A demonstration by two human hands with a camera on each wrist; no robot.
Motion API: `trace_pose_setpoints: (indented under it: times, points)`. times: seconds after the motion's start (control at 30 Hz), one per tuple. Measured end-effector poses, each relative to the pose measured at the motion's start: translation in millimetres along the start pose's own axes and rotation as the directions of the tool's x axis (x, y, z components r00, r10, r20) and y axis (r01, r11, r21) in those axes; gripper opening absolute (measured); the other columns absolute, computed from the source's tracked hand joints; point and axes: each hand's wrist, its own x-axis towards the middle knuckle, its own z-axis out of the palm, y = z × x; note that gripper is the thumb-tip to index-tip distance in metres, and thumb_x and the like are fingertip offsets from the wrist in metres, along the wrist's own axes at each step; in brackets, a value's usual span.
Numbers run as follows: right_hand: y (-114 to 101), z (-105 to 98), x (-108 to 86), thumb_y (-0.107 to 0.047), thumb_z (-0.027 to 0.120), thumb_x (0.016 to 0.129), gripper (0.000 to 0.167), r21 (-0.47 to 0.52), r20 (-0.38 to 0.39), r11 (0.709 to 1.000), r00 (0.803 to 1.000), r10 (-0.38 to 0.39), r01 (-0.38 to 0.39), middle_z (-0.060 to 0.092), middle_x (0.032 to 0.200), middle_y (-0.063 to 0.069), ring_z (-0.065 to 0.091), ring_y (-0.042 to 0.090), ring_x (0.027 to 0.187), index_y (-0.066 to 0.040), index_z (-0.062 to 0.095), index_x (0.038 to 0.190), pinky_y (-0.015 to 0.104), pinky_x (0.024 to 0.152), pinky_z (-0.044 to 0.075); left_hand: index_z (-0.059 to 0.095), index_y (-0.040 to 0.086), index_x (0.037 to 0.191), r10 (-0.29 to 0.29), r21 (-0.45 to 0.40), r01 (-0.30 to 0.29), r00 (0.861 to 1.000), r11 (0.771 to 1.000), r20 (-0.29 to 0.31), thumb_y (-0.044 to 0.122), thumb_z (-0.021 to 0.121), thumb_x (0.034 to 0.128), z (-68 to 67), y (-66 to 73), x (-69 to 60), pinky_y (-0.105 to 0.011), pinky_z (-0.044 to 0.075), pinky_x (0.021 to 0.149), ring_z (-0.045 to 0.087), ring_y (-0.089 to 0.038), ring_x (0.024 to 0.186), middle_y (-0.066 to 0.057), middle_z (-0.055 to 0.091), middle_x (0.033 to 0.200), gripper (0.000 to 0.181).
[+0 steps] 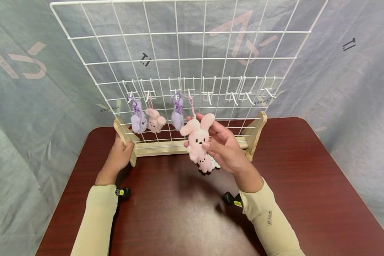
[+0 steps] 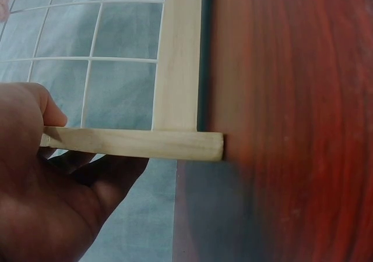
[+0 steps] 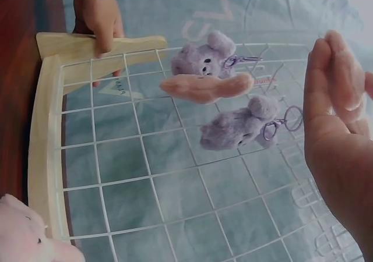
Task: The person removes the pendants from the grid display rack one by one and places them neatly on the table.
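Observation:
My right hand (image 1: 225, 147) holds a pink plush bunny (image 1: 198, 140) between thumb and fingers, in front of the white wire grid (image 1: 192, 58). The bunny's pink bead chain (image 1: 191, 103) runs up to a hook on the grid. My left hand (image 1: 120, 153) grips the wooden side foot (image 1: 126, 137) of the stand; in the left wrist view the thumb and fingers of that hand (image 2: 52, 180) lie on either side of the wooden piece (image 2: 134, 142). Left of the held bunny hang a purple plush (image 1: 177, 117), a pink plush (image 1: 155, 121) and another purple plush (image 1: 138, 120).
Several bare white hooks (image 1: 233, 96) sit on the grid's right half. Below the held bunny, a small pink plush (image 1: 205, 163) and something white (image 1: 215, 163) are at the table (image 1: 179, 213). The right wooden foot (image 1: 256, 135) stands behind my right hand.

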Motion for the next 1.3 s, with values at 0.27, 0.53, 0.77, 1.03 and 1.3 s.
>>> trace_pose_setpoints:
  times: [0.27,0.53,0.77,1.03,1.3]
  points:
    - [-4.9,1.9,-2.1,0.014,0.042,0.094,0.073,0.000,0.042,0.999,0.998,-0.045,0.046,0.049,0.161,0.012,0.072,0.030,0.113,-0.004,0.034,0.164,0.036,0.094,0.061,0.020,0.002,0.163,-0.016,0.042,0.016,1.000,0.999,-0.002,0.006,0.041,0.1053,-1.4,2.0,-2.7,-0.059,0.037,0.115,0.049,-0.038,0.140,-0.027,0.047,0.157,0.061]
    - [-4.5,2.2,-1.9,0.015,0.044,0.093,0.073,-0.008,0.017,0.999,0.999,-0.041,0.041,0.058,0.150,0.009,0.073,0.028,0.113,-0.004,0.034,0.163,0.035,0.093,0.061,0.019,0.004,0.163,-0.054,0.082,0.054,0.999,0.995,-0.004,0.012,0.041,0.1069,-2.6,0.5,-4.7,-0.062,0.038,0.114,0.050,-0.040,0.135,-0.028,0.049,0.152,0.061]
    - [-3.9,2.5,-1.4,0.014,0.044,0.095,0.069,-0.004,-0.015,1.000,1.000,-0.018,0.018,0.063,0.138,0.006,0.074,0.027,0.114,-0.003,0.034,0.162,0.035,0.094,0.062,0.022,0.004,0.162,-0.013,0.034,0.013,1.000,0.999,-0.002,0.007,0.042,0.1063,-1.6,2.2,-3.5,-0.059,0.037,0.115,0.051,-0.039,0.138,-0.026,0.048,0.155,0.059]
    - [-1.7,0.7,0.6,0.012,0.044,0.098,0.065,-0.019,-0.058,1.000,0.998,0.001,-0.002,0.065,0.135,0.006,0.075,0.026,0.111,-0.002,0.035,0.161,0.035,0.094,0.062,0.018,0.004,0.164,0.004,0.029,-0.004,1.000,1.000,0.001,0.004,0.042,0.1050,-1.3,2.2,-1.3,-0.058,0.038,0.113,0.050,-0.038,0.140,-0.027,0.045,0.159,0.064]
    - [1.3,-1.5,2.6,0.010,0.041,0.101,0.060,-0.036,-0.080,0.999,0.997,0.012,-0.015,0.065,0.134,0.006,0.076,0.025,0.108,-0.004,0.039,0.160,0.033,0.088,0.063,0.015,0.003,0.165,-0.013,0.036,0.012,1.000,0.999,0.013,0.005,0.040,0.1047,-1.8,2.3,-1.4,-0.062,0.037,0.115,0.048,-0.041,0.142,-0.029,0.042,0.161,0.065]
